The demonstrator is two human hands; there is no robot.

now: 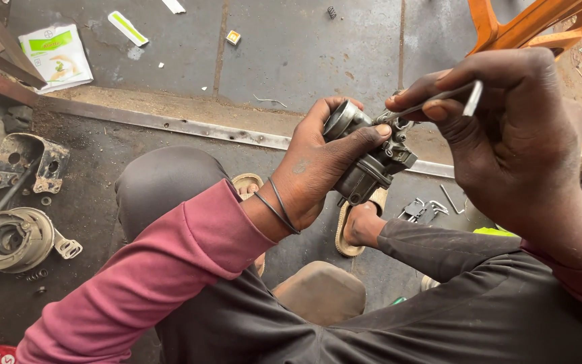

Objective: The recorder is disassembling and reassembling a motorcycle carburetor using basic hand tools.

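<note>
Carburettor (365, 152) was held up in mid-air above the lap, clamped in the left hand (318, 168): fingers wrapped round the round barrel end, thumb laid across the top. A thin metal tool (432, 101) was pinched closed between thumb and fingertips of the right hand (513, 141), its tip set against the fittings on the carburettor's top. Judged a dense cast-metal body: stiff, fairly heavy for its size, likely oily and so slippery; small protruding levers and screws judged the fragile parts. Best taken by the main body or barrel, not by the linkages. The tool was judged light and rigid, easily dropped. Just beyond, loose small metal parts (426, 209) were seen on the dark floor (291, 47) near a sandalled foot (358, 226). Well apart at left, a brake drum plate (11, 239) and a bracket (28, 162) lay on the ground; a white-and-green packet (55, 57) lay further off, and a small spring (331, 11) at the far edge
</note>
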